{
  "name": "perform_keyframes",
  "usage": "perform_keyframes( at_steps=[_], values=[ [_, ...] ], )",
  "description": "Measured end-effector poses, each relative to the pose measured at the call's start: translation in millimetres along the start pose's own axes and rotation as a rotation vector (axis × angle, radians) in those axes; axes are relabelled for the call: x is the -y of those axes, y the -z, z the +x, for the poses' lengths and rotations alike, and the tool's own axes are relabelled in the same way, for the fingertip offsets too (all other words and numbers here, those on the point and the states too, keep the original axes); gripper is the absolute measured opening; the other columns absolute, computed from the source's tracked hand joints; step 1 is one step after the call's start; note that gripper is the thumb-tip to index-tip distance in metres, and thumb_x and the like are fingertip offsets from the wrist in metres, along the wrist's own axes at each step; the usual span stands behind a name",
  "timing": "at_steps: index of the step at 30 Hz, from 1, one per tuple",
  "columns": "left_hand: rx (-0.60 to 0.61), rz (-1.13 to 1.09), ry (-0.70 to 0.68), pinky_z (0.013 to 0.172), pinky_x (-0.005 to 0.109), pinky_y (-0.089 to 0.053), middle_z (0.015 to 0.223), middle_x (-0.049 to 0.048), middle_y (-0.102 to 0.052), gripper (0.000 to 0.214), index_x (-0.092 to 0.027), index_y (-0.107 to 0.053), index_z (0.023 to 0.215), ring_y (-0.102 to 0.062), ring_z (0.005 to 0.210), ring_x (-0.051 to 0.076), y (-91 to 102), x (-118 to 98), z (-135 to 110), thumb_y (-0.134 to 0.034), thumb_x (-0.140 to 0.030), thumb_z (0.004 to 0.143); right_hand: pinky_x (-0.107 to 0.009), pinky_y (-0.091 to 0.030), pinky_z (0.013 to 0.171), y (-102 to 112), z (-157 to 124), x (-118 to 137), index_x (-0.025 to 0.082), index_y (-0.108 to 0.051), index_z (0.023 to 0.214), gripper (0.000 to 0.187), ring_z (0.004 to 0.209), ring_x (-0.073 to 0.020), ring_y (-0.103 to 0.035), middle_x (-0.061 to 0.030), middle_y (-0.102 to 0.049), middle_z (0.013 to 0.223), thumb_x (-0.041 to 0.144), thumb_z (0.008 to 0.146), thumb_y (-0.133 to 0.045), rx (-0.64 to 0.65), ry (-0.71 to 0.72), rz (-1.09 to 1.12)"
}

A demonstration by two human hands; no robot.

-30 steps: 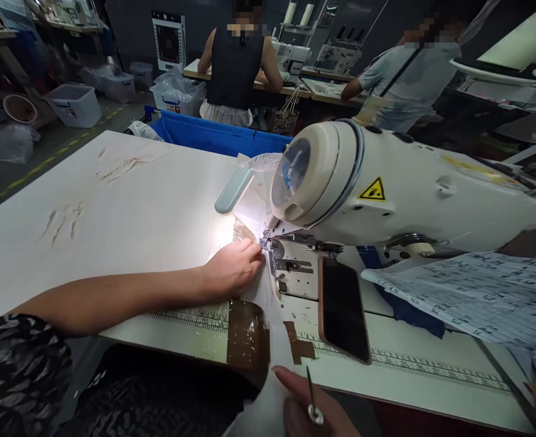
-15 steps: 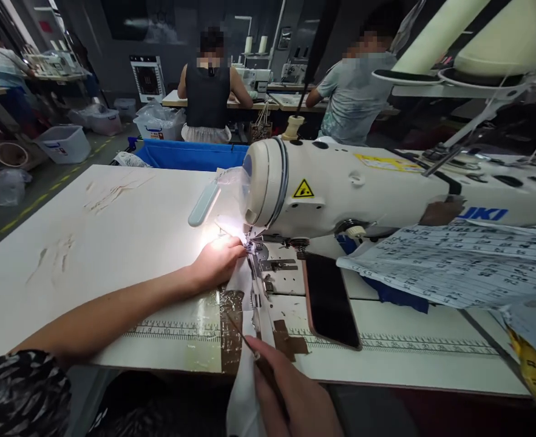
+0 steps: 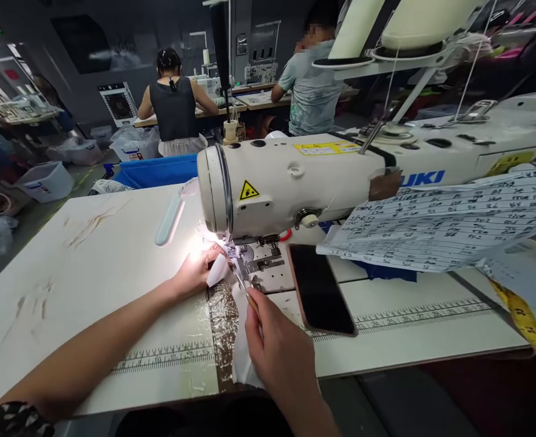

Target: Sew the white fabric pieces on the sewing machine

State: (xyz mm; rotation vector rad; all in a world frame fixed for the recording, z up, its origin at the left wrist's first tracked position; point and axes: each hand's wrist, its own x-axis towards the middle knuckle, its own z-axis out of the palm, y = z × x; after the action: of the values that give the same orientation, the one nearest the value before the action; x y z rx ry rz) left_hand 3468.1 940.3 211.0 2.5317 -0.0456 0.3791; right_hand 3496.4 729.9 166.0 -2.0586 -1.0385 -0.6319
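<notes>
A white sewing machine [image 3: 268, 182] stands before me, its lamp lighting the needle area. Close to the presser foot [image 3: 235, 250], my left hand [image 3: 197, 267] pinches a strip of white fabric [image 3: 243, 334]; a flap of it folds up by the fingers and the rest trails toward the table's front edge. My right hand [image 3: 281, 346] grips a slim pointed tool that looks like an awl [image 3: 240, 280], with a metal shaft and brownish handle. Its point reaches the fabric just in front of the presser foot. Glare and the fingers hide the exact contact.
A phone [image 3: 321, 290] lies right of the needle plate. Written paper sheets [image 3: 431, 224] hang off the machine arm, near a yellow tape measure [image 3: 525, 315]. Printed rulers [image 3: 167, 358] run along the front of the table [image 3: 90, 273]. Two people sit at machines beyond.
My right hand has moved up and forward, bringing the tool's point to the presser foot. The fabric by my left hand is now folded up. The view has shifted right.
</notes>
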Motion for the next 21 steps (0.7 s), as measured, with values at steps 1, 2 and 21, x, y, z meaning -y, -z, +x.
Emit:
perform_keyframes(
  at_steps=[1, 2, 21],
  values=[
    [0.004, 0.006, 0.006, 0.086, 0.037, -0.056, 0.09, 0.0075, -0.067, 0.023, -0.018, -0.063, 0.08, -0.064, 0.088, 0.021, -0.1, -0.2, 0.3, -0.054, -0.035, 0.094, -0.021, -0.048, 0.057, -0.5, 2.2, 0.2, 0.014, -0.067, 0.111, 0.028, 0.068, -0.0126, -0.074, -0.0034, -0.08, 0.088, 0.017, 0.099, -0.041, -0.001, 0.011, -0.002],
    [0.005, 0.003, 0.01, 0.086, 0.037, -0.056, 0.09, 0.0076, -0.067, 0.024, -0.018, -0.062, 0.081, -0.064, 0.088, 0.021, -0.2, -0.2, 0.5, -0.053, -0.036, 0.094, -0.022, -0.048, 0.057, -1.0, 4.0, 0.5, 0.014, -0.067, 0.111, 0.028, 0.067, -0.0126, -0.074, -0.0033, -0.08, 0.088, 0.016, 0.099, -0.041, -0.008, 0.015, -0.005],
    [-0.003, -0.003, 0.05, 0.079, 0.032, -0.056, 0.093, 0.0061, -0.066, 0.009, -0.019, -0.059, 0.085, -0.064, 0.086, 0.019, -3.4, -1.4, -0.7, -0.057, -0.026, 0.091, -0.025, -0.044, 0.053, -10.7, 8.6, 1.5, 0.015, -0.069, 0.107, 0.03, 0.064, -0.0131, -0.073, -0.0014, -0.079, 0.083, 0.015, 0.1, -0.039, -0.005, -0.009, -0.058]
  ],
)
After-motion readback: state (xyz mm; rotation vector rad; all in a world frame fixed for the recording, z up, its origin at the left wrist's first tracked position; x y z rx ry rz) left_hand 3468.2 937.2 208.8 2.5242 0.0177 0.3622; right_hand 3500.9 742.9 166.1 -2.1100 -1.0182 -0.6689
